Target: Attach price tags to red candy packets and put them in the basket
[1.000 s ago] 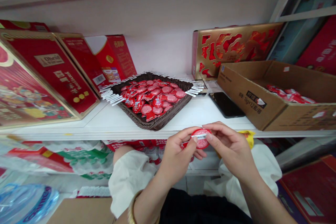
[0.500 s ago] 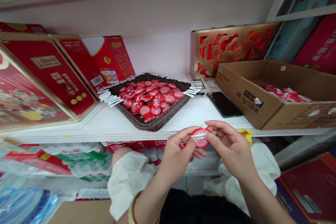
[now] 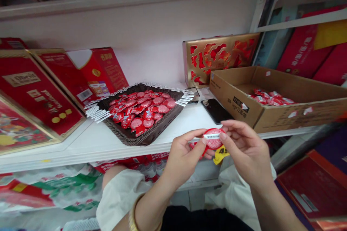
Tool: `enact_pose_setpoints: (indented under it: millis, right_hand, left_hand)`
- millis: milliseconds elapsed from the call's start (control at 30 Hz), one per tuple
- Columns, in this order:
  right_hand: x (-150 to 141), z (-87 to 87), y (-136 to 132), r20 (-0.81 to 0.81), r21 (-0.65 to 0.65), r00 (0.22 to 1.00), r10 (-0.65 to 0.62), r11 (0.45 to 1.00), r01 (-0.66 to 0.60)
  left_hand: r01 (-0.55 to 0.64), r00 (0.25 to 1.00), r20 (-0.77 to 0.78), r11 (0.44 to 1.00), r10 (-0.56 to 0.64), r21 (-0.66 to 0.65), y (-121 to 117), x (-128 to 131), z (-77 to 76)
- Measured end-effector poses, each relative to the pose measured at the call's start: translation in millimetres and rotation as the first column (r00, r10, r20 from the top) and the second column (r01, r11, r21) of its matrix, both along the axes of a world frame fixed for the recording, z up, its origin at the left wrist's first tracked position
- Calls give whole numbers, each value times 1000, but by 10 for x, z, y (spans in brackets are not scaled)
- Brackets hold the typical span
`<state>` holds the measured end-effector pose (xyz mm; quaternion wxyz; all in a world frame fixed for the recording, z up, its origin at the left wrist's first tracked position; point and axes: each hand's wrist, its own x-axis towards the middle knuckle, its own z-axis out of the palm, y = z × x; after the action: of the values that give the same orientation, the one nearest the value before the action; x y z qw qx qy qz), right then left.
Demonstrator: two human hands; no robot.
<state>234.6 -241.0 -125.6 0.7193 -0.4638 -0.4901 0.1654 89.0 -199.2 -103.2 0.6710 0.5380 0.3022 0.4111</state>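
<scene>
Presently, a round red sachet (image 3: 213,141) is pinched upright between the left hand (image 3: 184,161) and right hand (image 3: 247,151), its white label strip lying horizontal, face toward the camera, just off the white shelf edge (image 3: 108,151).

Red sachet (image 3: 213,143) with white barcode strip (image 3: 211,136); gold gift box (image 3: 221,57) with red fretwork (image 3: 199,59)

A round red sachet (image 3: 213,143) with a white barcode strip across its upper face and a pinkish, speckled middle stands upright, facing the wearer. The left hand (image 3: 184,160) pinches one edge with its thumb, the right hand (image 3: 245,151) grips the other with its fingertips, just right of the wicker basket (image 3: 123,132).
</scene>
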Motion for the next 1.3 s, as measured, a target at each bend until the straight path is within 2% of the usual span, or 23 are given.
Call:
enact_pose_setpoints:
  millis: [100,167,267,333,400,467,500,533,600,667,767,833,867,967,1000,1033,1167,1300]
  right_hand:
    - [307,295,37,37,124,978,-204,972,198]
    - [595,522,120,63,207,923,-380,909,360]
    - [1102,766,290,138,182,799,-585,808,560]
    - [1413,815,368,165,141,759,-629,777,613]
    - [1622,779,383,250,148,652,-716,694,705]
    - [1677,691,349,325,218,517,-792,595,774]
    - [1643,641,326,341,262,473,-812,566,782]
    - [1571,595,305,342,301,462,-818,561,771]
    - [1339,530,287,346,352,508,-789,611,709]
    - [1050,506,314,407,375,573,-712,702,606]
    - [649,508,437,540,353,628,-561,828,436]
    - [447,504,551,608,328,625,-489,872,363]
    - [364,496,611,638,311,617,-461,887,342]
    - [163,454,780,707,242,604,-367,929,280]
    - [107,436,831,727,219,599,-336,940,262]
    - [57,419,879,745,198,592,-308,949,245]
    - [-73,351,1040,812,118,534,-237,961,249]
    - [-113,290,1150,846,98,486,-220,959,265]
  left_hand:
    - [81,996,12,988,-84,130,112,329,270]
    - [118,993,3,965,-122,236,232,650,465]
    - [147,989,-24,921,-148,362,450,1173,708]
    - [157,986,-112,882,-120,444,573,1429,796]
    - [159,979,-195,831,-62,533,637,1525,805]
    - [146,974,-229,775,-2,615,629,1440,743]
    - [137,973,-230,752,20,645,604,1338,696]
    - [132,972,-230,734,35,667,571,1204,648]
    - [115,971,-229,706,68,698,513,871,571]
    - [89,962,-235,658,136,748,516,495,556]
    - [62,890,-303,568,342,821,696,-38,672]
    - [121,769,-431,555,472,823,905,-311,800]
    - [205,674,-532,563,512,801,1018,-413,861]
    - [476,347,-762,597,547,645,1325,-588,962]
    - [529,273,-791,602,547,599,1405,-613,960]
    - [557,231,-806,606,544,569,1472,-629,941]
    - [564,205,-828,628,523,536,1626,-662,773]
    - [524,257,-811,630,525,573,1682,-684,627]
